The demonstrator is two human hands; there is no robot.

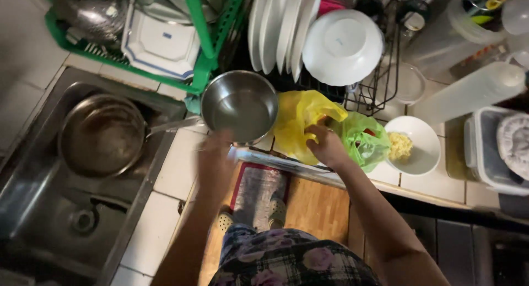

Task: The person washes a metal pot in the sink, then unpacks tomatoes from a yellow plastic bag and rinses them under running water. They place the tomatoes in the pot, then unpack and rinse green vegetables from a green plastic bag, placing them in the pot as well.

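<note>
Patterned cloth (286, 264) at the bottom edge is nearest me, with two slippered feet on a red-edged mat (259, 189) just beyond. Going left to right: a steel sink (33, 209) holds a round pan (102, 134) at far left, and behind it a green rack (206, 38) carries a white square dish. My left hand (216, 159) is blurred at the near rim of a steel pot (239, 105) on the tiled counter; I cannot tell whether its fingers are curled or spread, nor whether they touch the pot. Right of the pot lies a yellow bag (300, 123), crumpled, with no print I can make out. My right hand (328, 145) rests where it meets a green bag (366, 143), fingers bent and pinching plastic at that seam; something red shows through the green one. Behind them stand white plates (281, 27) and an upturned bowl in a wire rack. Further right sits a white bowl (416, 145) of pale yellow shreds, then a tall clear bottle lying slantwise and a lidded tub (485, 148) at the right edge. I judge the step in hand to be opening or sorting the bags beside the pot; the next move would call for a firmer two-handed hold, since thin plastic slips and the pot's rim stands close.
</note>
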